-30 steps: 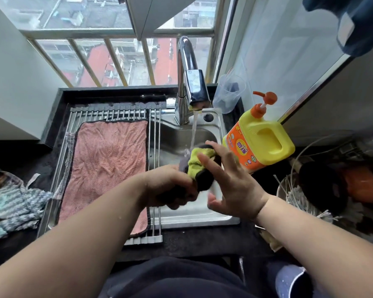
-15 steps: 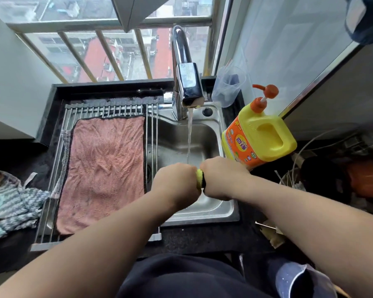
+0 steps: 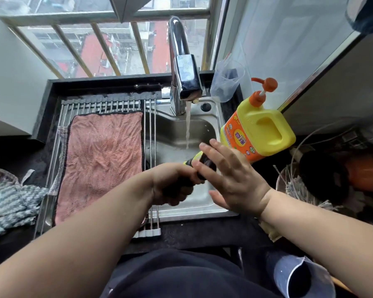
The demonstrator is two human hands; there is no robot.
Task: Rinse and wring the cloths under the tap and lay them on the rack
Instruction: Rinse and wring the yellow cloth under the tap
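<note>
My left hand (image 3: 174,183) grips a twisted yellow-and-dark cloth (image 3: 199,163) over the steel sink (image 3: 190,208). Only the cloth's upper end shows past my fist. My right hand (image 3: 230,179) is spread with straight fingers, its palm against the cloth's right end. Water runs from the chrome tap (image 3: 184,78) into the basin just behind the cloth. A pink cloth (image 3: 101,160) lies flat on the roll-up metal rack (image 3: 108,103) over the sink's left part.
A yellow-and-orange pump bottle (image 3: 258,134) stands at the sink's right edge, close to my right hand. A clear plastic cup (image 3: 227,82) sits behind it. A striped grey-green cloth (image 3: 11,203) lies on the dark counter at the left. Clutter fills the right counter.
Half a second ago both fists gripped the cloth side by side. My right hand has since let go and spread its fingers, while the left keeps its grip.
</note>
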